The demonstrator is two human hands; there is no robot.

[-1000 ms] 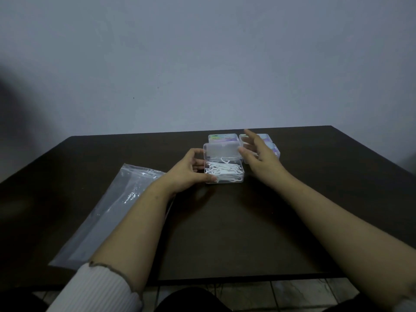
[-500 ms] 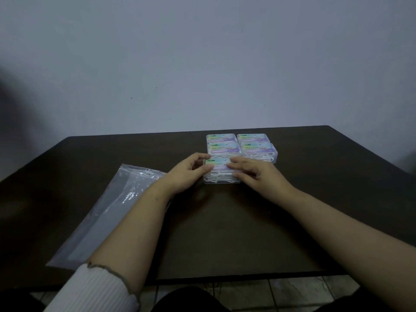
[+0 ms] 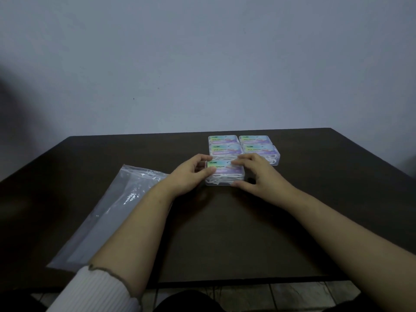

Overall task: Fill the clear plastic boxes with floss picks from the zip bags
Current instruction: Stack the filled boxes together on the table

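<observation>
We see a table (image 3: 225, 233) with five plastic boxes toward its far middle: four closed boxes (image 3: 243, 146) sit in two touching rows of two at the back, and the fifth box (image 3: 225, 173) lies just in front of the left pair. Our left hand (image 3: 191, 174) holds that front box at its left end and our right hand (image 3: 256, 174) at its right. A zip bag (image 3: 108, 212) lies flat on the table, well to the left of the boxes, beside our left forearm.
</observation>
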